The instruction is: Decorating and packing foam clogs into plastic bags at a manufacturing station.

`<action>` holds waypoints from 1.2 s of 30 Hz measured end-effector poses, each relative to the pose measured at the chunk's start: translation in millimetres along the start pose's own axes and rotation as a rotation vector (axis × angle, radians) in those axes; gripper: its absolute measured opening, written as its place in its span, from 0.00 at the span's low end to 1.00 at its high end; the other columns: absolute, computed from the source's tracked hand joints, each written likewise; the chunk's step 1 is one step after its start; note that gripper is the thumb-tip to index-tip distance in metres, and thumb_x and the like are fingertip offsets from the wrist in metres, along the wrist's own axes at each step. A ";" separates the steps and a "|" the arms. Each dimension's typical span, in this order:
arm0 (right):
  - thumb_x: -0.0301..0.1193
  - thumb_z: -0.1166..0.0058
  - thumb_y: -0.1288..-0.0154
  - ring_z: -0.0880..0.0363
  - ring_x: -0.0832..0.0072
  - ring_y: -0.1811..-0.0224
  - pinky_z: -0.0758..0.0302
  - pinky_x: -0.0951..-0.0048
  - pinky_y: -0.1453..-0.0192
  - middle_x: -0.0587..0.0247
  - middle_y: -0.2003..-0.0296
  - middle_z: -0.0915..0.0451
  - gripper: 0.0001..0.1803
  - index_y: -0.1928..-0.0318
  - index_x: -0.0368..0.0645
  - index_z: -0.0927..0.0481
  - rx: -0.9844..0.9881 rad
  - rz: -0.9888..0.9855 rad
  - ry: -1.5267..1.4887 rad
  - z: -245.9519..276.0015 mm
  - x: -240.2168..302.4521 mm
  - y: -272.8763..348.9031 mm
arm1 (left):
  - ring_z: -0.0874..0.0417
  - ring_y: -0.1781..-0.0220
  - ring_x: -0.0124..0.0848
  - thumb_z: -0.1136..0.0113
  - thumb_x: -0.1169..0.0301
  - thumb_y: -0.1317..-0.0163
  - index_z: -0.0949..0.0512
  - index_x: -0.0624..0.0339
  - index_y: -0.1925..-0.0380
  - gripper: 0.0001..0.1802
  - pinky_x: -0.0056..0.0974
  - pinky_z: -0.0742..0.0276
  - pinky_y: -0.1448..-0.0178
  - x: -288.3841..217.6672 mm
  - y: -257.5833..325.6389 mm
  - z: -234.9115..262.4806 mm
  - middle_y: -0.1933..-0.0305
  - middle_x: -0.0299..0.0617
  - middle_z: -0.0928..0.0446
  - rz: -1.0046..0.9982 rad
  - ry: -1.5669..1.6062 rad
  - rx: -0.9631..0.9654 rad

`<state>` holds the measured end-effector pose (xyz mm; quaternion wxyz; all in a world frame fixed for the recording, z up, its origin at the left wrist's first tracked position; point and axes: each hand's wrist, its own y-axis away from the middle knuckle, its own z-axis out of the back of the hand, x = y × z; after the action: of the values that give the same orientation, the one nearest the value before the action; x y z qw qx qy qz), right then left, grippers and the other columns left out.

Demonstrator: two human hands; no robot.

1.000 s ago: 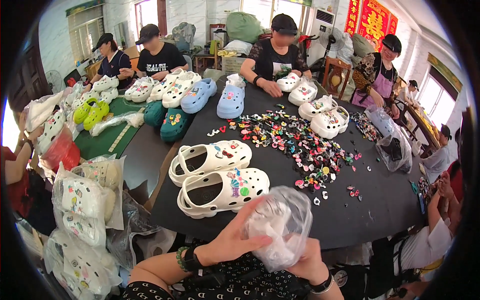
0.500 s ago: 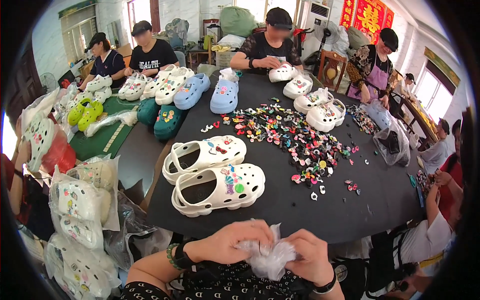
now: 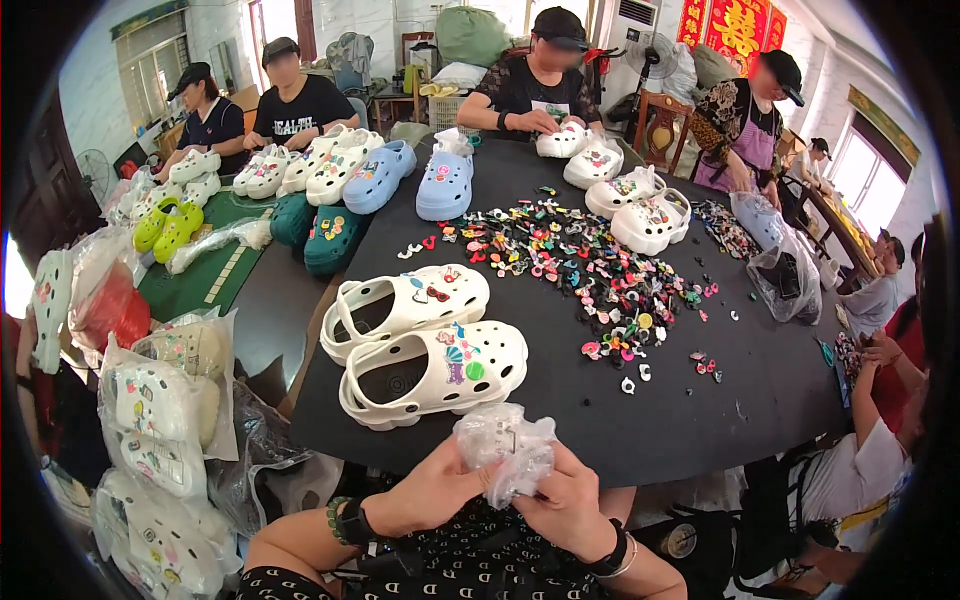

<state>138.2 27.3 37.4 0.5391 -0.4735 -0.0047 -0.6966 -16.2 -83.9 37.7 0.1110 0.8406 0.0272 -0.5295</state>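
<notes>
A crumpled clear plastic bag (image 3: 508, 448) is bunched between my two hands at the table's near edge. My left hand (image 3: 440, 487) grips its left side, and my right hand (image 3: 562, 497) closes on its lower right. Just beyond the bag lies a pair of white clogs, toes to the right. The nearer clog (image 3: 500, 352) carries several colourful charms and a green round one; the farther clog (image 3: 410, 300) has charms on its upper too. Whatever the bag may contain cannot be made out.
Loose charms (image 3: 600, 275) are heaped on the black table (image 3: 520, 280). White clogs (image 3: 650, 222), blue clogs (image 3: 445, 185) and dark green clogs (image 3: 335, 238) stand farther back. Bagged clogs (image 3: 165, 410) pile up at left. Several people work around the table, one handling a white clog (image 3: 563, 140).
Both my hands have come up and away from my lap with the plastic bag, which is now nearer the clogs and bunched differently. The clogs appear unmoved.
</notes>
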 end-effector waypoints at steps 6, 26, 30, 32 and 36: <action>0.29 0.29 0.47 0.29 0.55 0.53 0.27 0.62 0.45 0.47 0.49 0.27 0.14 0.60 0.39 0.17 0.209 0.171 -0.012 -10.0 11.2 -22.1 | 0.21 0.43 0.30 0.42 0.81 0.36 0.39 0.65 0.33 0.31 0.37 0.24 0.38 -31.0 -3.9 24.1 0.42 0.43 0.23 -0.188 -0.188 -0.177; 0.20 0.40 0.44 0.28 0.54 0.46 0.29 0.57 0.39 0.51 0.49 0.24 0.13 0.57 0.37 0.21 0.010 -0.098 0.354 -4.2 -108.9 4.8 | 0.27 0.47 0.46 0.39 0.74 0.45 0.15 0.58 0.57 0.14 0.45 0.25 0.48 -123.3 -90.6 168.4 0.56 0.50 0.29 -0.266 -2.095 -0.418; 0.21 0.41 0.44 0.28 0.55 0.45 0.30 0.57 0.39 0.52 0.50 0.24 0.12 0.57 0.37 0.22 -0.014 -0.101 0.392 -7.3 -107.4 3.7 | 0.24 0.54 0.47 0.42 0.82 0.52 0.14 0.56 0.58 0.20 0.47 0.26 0.53 -117.4 -91.1 175.8 0.59 0.51 0.30 -0.247 -1.952 -0.422; 0.21 0.41 0.44 0.28 0.55 0.46 0.30 0.57 0.39 0.53 0.50 0.24 0.12 0.57 0.37 0.22 -0.017 -0.097 0.400 -7.0 -107.5 2.6 | 0.21 0.57 0.48 0.41 0.81 0.52 0.14 0.56 0.60 0.18 0.47 0.24 0.55 -118.7 -94.2 173.7 0.61 0.51 0.28 -0.226 -2.020 -0.397; 0.21 0.41 0.43 0.27 0.56 0.46 0.29 0.57 0.40 0.53 0.50 0.24 0.13 0.56 0.37 0.22 -0.026 -0.079 0.410 -7.0 -109.5 6.6 | 0.15 0.63 0.49 0.39 0.77 0.53 0.14 0.55 0.67 0.11 0.48 0.19 0.59 -124.6 -109.1 165.9 0.67 0.53 0.19 -0.097 -2.308 -0.253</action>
<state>135.4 102.7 -42.6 0.4948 -0.3283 0.0956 -0.7989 -235.2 -4.4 63.3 0.1325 -0.1605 -0.0054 -0.9781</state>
